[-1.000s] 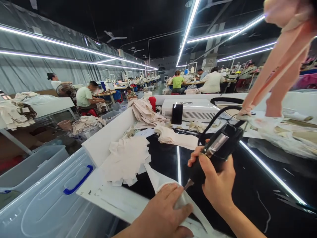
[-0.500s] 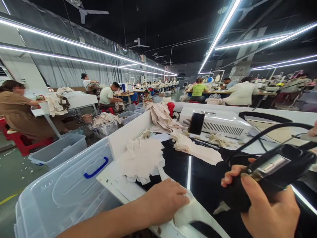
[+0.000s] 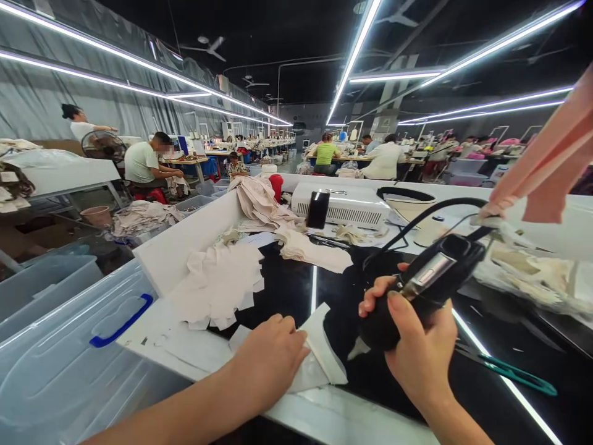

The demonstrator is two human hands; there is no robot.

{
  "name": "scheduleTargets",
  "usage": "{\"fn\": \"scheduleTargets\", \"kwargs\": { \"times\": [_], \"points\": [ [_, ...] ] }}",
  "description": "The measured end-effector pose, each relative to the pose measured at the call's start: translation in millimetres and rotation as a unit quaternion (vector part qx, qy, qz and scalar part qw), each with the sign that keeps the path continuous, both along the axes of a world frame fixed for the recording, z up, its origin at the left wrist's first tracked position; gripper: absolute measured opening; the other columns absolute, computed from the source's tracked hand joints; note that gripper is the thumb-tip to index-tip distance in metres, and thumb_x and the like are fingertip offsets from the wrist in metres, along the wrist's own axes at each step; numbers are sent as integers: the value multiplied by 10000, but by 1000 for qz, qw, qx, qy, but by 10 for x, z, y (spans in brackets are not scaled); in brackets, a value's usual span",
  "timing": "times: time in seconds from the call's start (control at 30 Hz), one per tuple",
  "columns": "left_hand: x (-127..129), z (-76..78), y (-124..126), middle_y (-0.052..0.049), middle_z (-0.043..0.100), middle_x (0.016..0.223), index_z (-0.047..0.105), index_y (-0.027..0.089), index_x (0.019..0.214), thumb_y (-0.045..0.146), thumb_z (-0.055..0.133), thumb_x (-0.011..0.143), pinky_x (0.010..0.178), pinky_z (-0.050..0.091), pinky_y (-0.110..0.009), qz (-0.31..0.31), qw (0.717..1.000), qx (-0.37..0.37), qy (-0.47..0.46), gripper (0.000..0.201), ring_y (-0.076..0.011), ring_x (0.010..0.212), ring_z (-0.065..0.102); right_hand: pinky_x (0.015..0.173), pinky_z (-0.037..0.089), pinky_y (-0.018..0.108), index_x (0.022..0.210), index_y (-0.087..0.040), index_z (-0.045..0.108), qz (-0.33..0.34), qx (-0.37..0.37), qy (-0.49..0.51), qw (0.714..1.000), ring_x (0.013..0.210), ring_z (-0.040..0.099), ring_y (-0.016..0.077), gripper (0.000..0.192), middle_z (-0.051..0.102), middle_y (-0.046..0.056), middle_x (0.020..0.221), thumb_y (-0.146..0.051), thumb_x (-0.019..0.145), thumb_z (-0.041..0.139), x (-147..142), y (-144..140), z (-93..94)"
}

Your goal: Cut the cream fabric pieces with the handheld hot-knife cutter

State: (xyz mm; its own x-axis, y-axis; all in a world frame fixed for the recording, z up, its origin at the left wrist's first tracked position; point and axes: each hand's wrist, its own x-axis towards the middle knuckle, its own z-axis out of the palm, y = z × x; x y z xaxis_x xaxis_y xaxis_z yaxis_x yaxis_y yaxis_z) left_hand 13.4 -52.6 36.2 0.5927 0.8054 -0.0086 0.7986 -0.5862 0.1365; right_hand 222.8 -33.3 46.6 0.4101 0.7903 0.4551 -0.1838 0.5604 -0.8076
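My left hand rests at the near edge of the black table top, its fingers curled together on a cream fabric piece. In my right hand is a black corded hand tool with a silver plate on its side. It is raised and tilted above the black surface, and its exact kind is unclear. To the left of the black surface lies a loose heap of cream fabric pieces. A neater stack of cream pieces lies farther back.
A phone leans against a white slotted machine. Teal-handled thread snips lie at right. Pink cloth hangs above the tool. A clear bin with a blue handle stands at left. Several people work behind.
The view has swung right, bringing in the pink cloth and snips. The cream piece under my left hand now lies shorter, folded or turned. The tool stays in my right hand.
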Motion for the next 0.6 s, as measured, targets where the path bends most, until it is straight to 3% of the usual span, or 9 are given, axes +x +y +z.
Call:
{"fn": "scheduleTargets", "kwargs": {
  "times": [0.13, 0.23, 0.43, 0.6],
  "points": [
    [-79, -128, 47, -54, 673, 988, 703, 172, 1047, 72, 538, 1062, 816, 546, -343, -38, 994, 99, -37, 194, -227, 910, 634, 565, 588, 305, 1194, -290, 630, 4, -1, 5, 1000, 605, 645, 165, 469, 686, -32, 825, -419, 833, 900, 21, -60, -13],
    [-72, -214, 61, -58, 684, 1025, 688, 162, 1056, -37, 534, 985, 830, 562, -332, -113, 980, 142, -83, 262, -219, 922, 629, 568, 590, 301, 1186, -299, 638, 12, 2, 5, 1000, 612, 651, 163, 426, 686, -32, 833, -414, 859, 884, 16, -126, -30],
    [86, -279, 80, -46, 722, 1088, 683, 141, 1135, 2, 561, 1022, 957, 561, -294, -268, 937, 133, -180, 216, -192, 1014, 655, 562, 600, 287, 1208, -319, 647, 33, 27, 2, 999, 618, 655, 152, 352, 687, -25, 859, -368, 920, 844, -31, -243, -76],
    [169, -357, 148, -60, 738, 1099, 700, 107, 1143, 45, 563, 1053, 980, 563, -282, -321, 918, 150, -176, 175, -195, 1009, 680, 568, 597, 283, 1217, -315, 646, 28, 24, 9, 999, 633, 653, 151, 352, 683, -17, 862, -332, 923, 839, -62, -258, -98]
  ]
}}
